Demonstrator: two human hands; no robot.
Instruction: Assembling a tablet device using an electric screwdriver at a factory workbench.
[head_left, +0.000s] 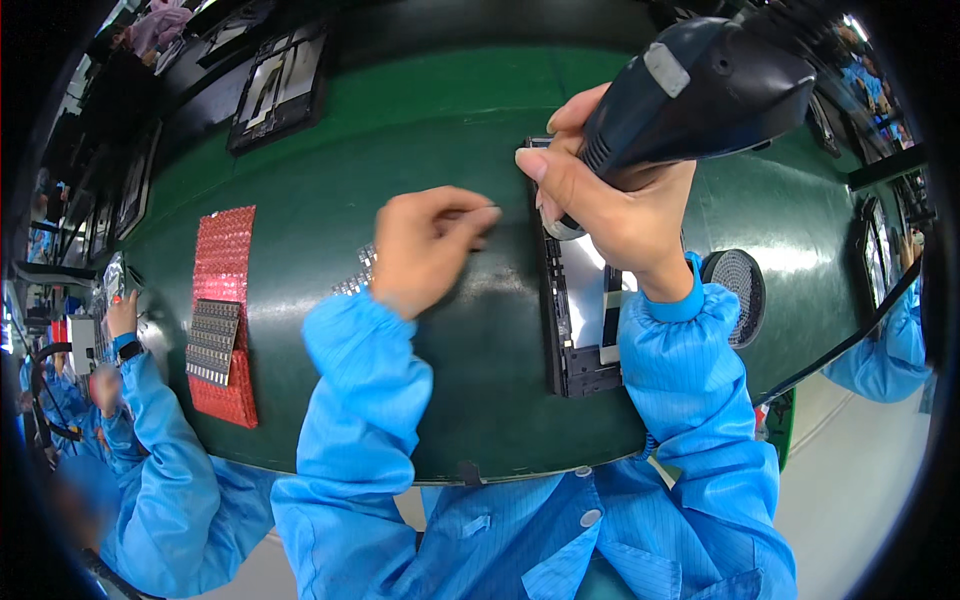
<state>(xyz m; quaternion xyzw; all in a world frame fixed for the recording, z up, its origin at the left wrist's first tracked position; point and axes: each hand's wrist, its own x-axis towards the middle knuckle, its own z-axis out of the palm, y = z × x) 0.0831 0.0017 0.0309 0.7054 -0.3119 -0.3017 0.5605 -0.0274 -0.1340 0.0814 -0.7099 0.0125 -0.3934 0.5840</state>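
My right hand [635,205] is wrapped round a bulky black handheld tool [700,90] with vent slots and a narrow lower end. The tool is over the upper part of a black rectangular device frame [560,330] with a silver panel [582,290], and its tip reaches down to the frame's left side. Left of the frame, my left hand [425,245] is raised above the table, thumb and fingers pinched together. Slight blur hides what is between them. Partly behind that wrist lies a small panel of silvery pieces [355,283].
Red bubble wrap [222,265] lies at left with a grey panel of small parts [212,342] on it. A round black dish [748,300] stands by my right forearm. Another black device frame [280,90] lies far left. A co-worker's sleeve [180,470] is at the left edge.
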